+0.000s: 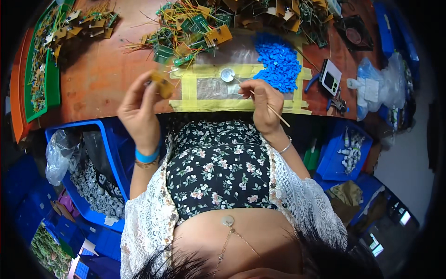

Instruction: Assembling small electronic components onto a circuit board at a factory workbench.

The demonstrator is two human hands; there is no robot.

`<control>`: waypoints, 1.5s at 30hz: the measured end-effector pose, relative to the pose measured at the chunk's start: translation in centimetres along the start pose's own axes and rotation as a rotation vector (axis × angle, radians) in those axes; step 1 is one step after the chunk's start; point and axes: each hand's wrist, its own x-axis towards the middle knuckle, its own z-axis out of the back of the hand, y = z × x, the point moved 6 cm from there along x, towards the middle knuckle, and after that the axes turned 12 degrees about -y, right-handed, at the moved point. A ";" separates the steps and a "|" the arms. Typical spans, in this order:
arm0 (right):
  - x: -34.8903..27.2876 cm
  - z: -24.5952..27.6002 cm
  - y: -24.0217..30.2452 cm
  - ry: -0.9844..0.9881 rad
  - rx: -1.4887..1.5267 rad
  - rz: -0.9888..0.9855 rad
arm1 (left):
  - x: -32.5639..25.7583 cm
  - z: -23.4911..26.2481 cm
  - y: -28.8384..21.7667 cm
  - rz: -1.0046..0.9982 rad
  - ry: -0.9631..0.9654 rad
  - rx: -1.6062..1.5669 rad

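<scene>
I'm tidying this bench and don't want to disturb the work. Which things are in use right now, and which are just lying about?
In use:
left hand holding a small yellow board
right hand holding a thin stick
small white dish by the stick's tip

Lying about:
pile of blue plastic pieces
heap of wired boards
green tray
blue bin

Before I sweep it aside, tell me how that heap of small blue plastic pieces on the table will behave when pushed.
The heap of small blue plastic pieces looks loose and light, so it would probably spread rather than slide as one. The pieces seem hard and small, so some may skitter toward the small round white dish or the yellow tape strips.
</scene>
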 end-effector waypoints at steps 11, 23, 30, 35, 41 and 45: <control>0.1 -0.5 -0.8 0.014 -0.117 0.047 | -3.2 -3.4 0.6 -0.402 0.123 0.311; 1.1 -0.6 1.4 0.060 -0.079 0.224 | -3.3 -4.7 3.3 0.065 0.273 0.043; 0.6 -1.2 3.9 0.145 0.102 0.242 | -4.2 -5.8 3.8 0.421 0.398 -0.097; 0.4 -1.9 3.5 0.158 0.082 0.207 | -4.6 -6.2 4.4 0.507 0.426 -0.177; 0.4 -2.2 3.2 0.173 0.087 0.164 | -4.8 -6.4 3.6 0.507 0.437 -0.121; 0.5 -2.4 3.3 0.166 0.069 0.167 | -4.9 -6.5 3.4 0.513 0.447 -0.129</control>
